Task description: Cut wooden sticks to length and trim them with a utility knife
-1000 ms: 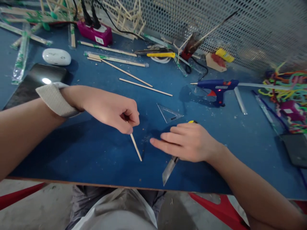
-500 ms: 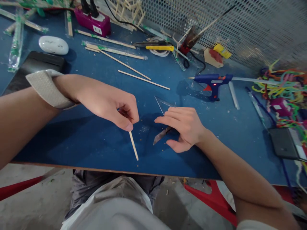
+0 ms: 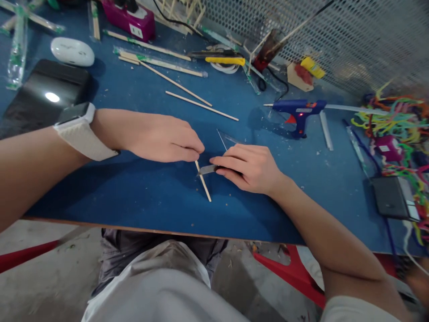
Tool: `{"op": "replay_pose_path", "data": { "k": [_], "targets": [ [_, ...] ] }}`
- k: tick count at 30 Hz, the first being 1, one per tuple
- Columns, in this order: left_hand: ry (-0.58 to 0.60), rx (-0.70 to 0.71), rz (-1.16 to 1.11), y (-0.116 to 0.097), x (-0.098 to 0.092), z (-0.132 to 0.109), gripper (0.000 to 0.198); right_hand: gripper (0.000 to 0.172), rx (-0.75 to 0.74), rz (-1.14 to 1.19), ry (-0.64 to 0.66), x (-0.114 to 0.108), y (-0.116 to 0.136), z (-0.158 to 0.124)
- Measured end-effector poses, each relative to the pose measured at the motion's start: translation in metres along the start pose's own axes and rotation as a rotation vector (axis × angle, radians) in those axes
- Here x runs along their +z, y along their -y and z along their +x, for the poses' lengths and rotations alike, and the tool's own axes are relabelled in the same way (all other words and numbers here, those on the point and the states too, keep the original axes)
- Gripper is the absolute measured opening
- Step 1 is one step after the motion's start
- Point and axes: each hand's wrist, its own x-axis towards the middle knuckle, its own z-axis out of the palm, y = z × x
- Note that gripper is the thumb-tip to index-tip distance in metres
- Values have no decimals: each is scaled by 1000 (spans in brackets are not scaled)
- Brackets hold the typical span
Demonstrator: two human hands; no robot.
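Observation:
Between the fingers of my left hand [image 3: 167,138] is a thin wooden stick [image 3: 205,188], its free end slanting down toward the table's front edge. My right hand [image 3: 251,167] is closed around a small knife [image 3: 208,169]; its handle is mostly hidden under the fingers. The bare blade points left and its tip meets the stick just below my left fingertips. Behind my right hand, a clear set square [image 3: 223,138] lies partly covered. Two longer wooden sticks, one of them this loose stick [image 3: 201,106], rest farther back.
A blue glue gun [image 3: 298,112] with a lit red light stands at the right. Along the back lie a yellow cutter [image 3: 224,61], wrapped chopsticks [image 3: 164,63] and a purple power adapter [image 3: 134,22]. A black phone-like object [image 3: 43,103] and white earbud case [image 3: 72,51] sit left.
My right hand has taken hold of the knife and brought its blade left onto the stick. My left hand has moved right and slightly up with the stick.

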Motion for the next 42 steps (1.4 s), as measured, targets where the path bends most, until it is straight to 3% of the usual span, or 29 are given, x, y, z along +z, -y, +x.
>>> {"op": "replay_pose_path", "data": {
  "k": [7, 13, 28, 42],
  "targets": [
    [-90, 186, 80, -2, 15, 9, 40, 13, 12, 30, -47, 0, 7, 2],
    [-205, 246, 115, 8, 25, 20, 35, 7, 37, -43, -41, -1, 7, 0],
    [-239, 287, 118, 12, 32, 20, 33, 8, 21, -10, -38, -4, 8, 4],
    [-202, 270, 151, 9, 29, 19, 35, 5, 14, 37, -22, -4, 6, 4]
  ]
}}
